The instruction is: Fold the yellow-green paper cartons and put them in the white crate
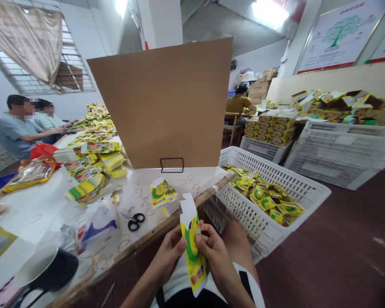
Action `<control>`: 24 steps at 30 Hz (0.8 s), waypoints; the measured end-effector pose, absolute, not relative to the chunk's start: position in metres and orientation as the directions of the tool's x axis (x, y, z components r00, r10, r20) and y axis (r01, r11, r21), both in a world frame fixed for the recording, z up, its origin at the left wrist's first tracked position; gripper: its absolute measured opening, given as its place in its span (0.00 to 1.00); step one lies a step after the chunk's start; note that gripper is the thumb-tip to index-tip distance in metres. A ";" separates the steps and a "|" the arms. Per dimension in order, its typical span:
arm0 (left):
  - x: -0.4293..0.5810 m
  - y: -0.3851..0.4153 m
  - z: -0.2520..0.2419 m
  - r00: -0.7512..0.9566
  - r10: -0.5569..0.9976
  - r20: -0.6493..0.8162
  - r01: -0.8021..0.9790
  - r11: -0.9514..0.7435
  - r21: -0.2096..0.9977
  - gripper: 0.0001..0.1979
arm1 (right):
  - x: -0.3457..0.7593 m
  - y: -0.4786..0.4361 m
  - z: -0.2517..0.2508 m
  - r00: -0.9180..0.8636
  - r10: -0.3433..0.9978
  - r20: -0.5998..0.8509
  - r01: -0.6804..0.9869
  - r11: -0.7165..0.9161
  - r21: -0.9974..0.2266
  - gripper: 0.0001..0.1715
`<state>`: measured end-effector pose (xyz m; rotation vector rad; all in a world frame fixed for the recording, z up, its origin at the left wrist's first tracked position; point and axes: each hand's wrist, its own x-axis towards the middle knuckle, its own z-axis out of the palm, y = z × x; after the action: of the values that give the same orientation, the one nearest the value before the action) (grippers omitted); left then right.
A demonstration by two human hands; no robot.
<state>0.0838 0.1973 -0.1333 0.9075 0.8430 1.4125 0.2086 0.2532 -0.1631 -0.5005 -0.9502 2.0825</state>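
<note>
Above my lap, a yellow and green printed carton [192, 250] is held upright, its white flap sticking up at the top. My left hand [171, 250] grips its left edge, thumb on the front. On the right edge, my right hand [213, 244] pinches it between thumb and fingers. The carton looks narrow and partly folded. Just beyond it on the white table [147, 184] lies a stack of similar flat cartons [163, 193]. Black-handled scissors [136, 222] rest to the left of that stack, among loose rubber bands.
A brown cardboard sheet [170, 107] stands on the table. To the right, a white basket [276, 171] holds yellow cartons. Bundled cartons [86, 184], a plastic bag [99, 222] and a dark mug [56, 271] are at left. Two people sit far left; another sits at the back.
</note>
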 end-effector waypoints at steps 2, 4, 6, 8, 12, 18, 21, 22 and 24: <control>0.086 0.199 -0.133 -0.031 0.998 0.052 -0.457 -0.061 0.888 0.29 | 0.209 0.255 -0.164 -0.546 0.837 -0.036 -0.487 -0.352 -0.800 0.21; 0.086 0.202 -0.133 -0.075 0.996 0.042 -0.485 -0.073 0.871 0.28 | 0.210 0.256 -0.162 -0.465 0.885 -0.006 -0.452 -0.244 -0.858 0.19; 0.086 0.203 -0.133 -0.113 0.993 0.028 -0.511 -0.082 0.856 0.28 | 0.212 0.257 -0.158 -0.419 0.908 0.025 -0.385 -0.153 -0.910 0.18; 0.086 0.204 -0.132 -0.142 0.990 0.021 -0.526 -0.094 0.845 0.27 | 0.212 0.256 -0.154 -0.419 0.908 0.033 -0.329 -0.118 -0.937 0.19; 0.085 0.202 -0.131 -0.159 0.986 0.041 -0.507 -0.117 0.854 0.26 | 0.213 0.254 -0.149 -0.394 0.918 0.039 -0.292 -0.085 -0.953 0.21; 0.084 0.201 -0.137 -0.187 0.981 0.058 -0.444 -0.137 0.885 0.23 | 0.214 0.253 -0.145 -0.394 0.917 0.067 -0.244 -0.034 -0.969 0.20; 0.083 0.203 -0.139 -0.225 0.972 0.063 -0.400 -0.151 0.904 0.20 | 0.214 0.250 -0.145 -0.427 0.901 0.079 -0.234 -0.026 -0.972 0.19; 0.083 0.204 -0.139 -0.242 0.968 0.068 -0.366 -0.156 0.917 0.18 | 0.213 0.249 -0.146 -0.426 0.902 0.073 -0.227 -0.028 -0.974 0.18; 0.084 0.205 -0.139 -0.272 0.959 0.083 -0.265 -0.157 0.952 0.16 | 0.212 0.247 -0.149 -0.419 0.906 0.059 -0.205 -0.032 -0.978 0.16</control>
<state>0.0841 0.2052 -0.1394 0.9418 1.1108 1.6126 0.2120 0.2469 -0.1491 -0.8009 -1.3584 1.6007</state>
